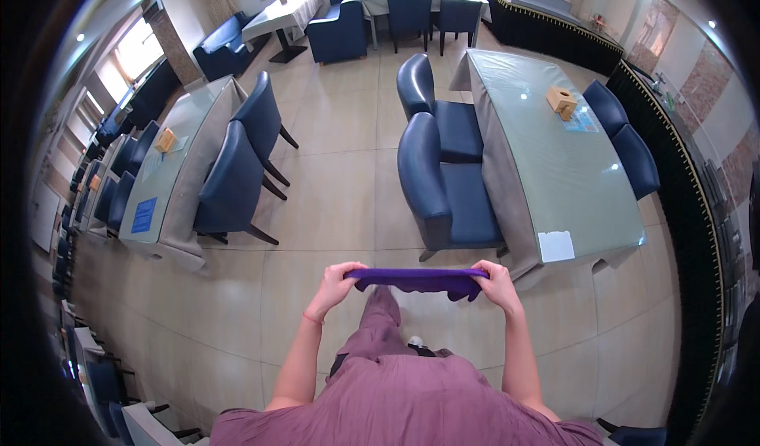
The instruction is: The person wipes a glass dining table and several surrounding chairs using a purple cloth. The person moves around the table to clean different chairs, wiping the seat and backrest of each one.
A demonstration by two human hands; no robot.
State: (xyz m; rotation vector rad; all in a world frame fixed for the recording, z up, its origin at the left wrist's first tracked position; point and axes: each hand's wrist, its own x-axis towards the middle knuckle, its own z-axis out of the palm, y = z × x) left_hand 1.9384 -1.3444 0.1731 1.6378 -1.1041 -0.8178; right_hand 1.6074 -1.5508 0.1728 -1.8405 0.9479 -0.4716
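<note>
A purple cloth [418, 279] is stretched taut between my two hands at about the middle of the view, with its upper edge nearly straight and its lower edge hanging in folds. My left hand [337, 286] grips its left end; a thin red band circles that wrist. The right end is pinched in my right hand [496, 283], between thumb and fingers. The cloth hangs in the air above the tiled floor [320, 303], in front of my body, and touches no furniture.
Ahead to the right stands a glass-topped table [558, 167] with a wooden tissue box [561, 100] and blue chairs [469, 202]. Another table [157, 176] and blue chairs [234, 185] are on the left. A black-skirted counter [671, 167] curves along the right side.
</note>
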